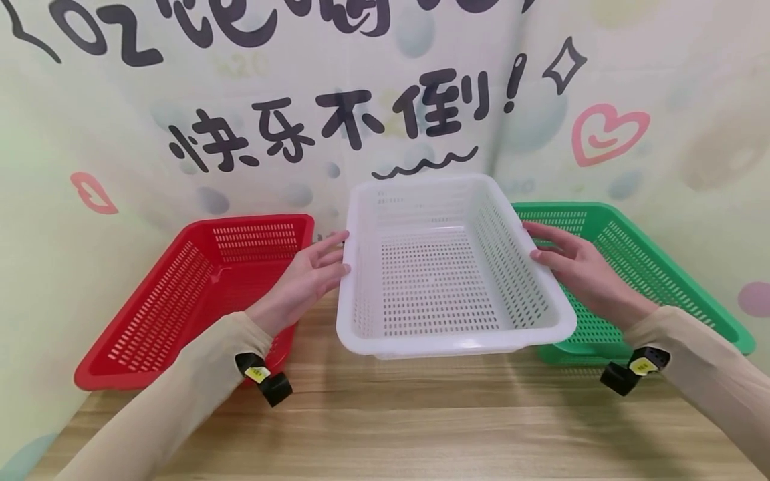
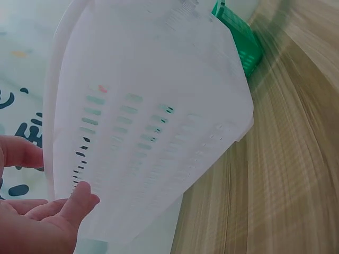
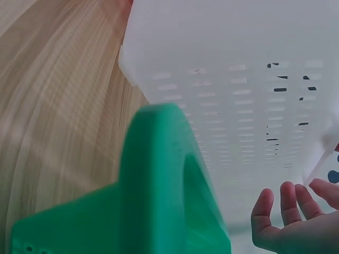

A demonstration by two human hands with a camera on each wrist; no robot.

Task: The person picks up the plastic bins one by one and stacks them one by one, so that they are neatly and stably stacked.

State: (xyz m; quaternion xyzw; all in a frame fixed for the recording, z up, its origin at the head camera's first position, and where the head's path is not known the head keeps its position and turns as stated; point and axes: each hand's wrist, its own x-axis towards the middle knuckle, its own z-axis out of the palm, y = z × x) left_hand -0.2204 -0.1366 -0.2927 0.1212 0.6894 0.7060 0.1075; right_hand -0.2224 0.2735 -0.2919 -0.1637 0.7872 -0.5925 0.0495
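A white plastic basket [image 1: 457, 344] with slotted sides is held up over the table, tilted so its inside faces me. My left hand [image 1: 303, 280] grips its left rim, thumb on the rim side and fingers against the outer wall. On the opposite side, my right hand [image 1: 583, 267] holds the right rim the same way. The left wrist view shows the white basket's outer wall [image 2: 148, 63] beside the left fingers [image 2: 79, 203]. From the right wrist, the slotted wall [image 3: 233, 32] stands above the right fingers [image 3: 288, 203].
A red basket [image 1: 259, 242] rests on the wooden table [image 1: 385, 427] at left, beneath my left forearm. To the right lies a green basket [image 1: 674, 287], partly covered by my right arm. Behind everything hangs a printed cloth [image 1: 373, 67] with dark lettering.
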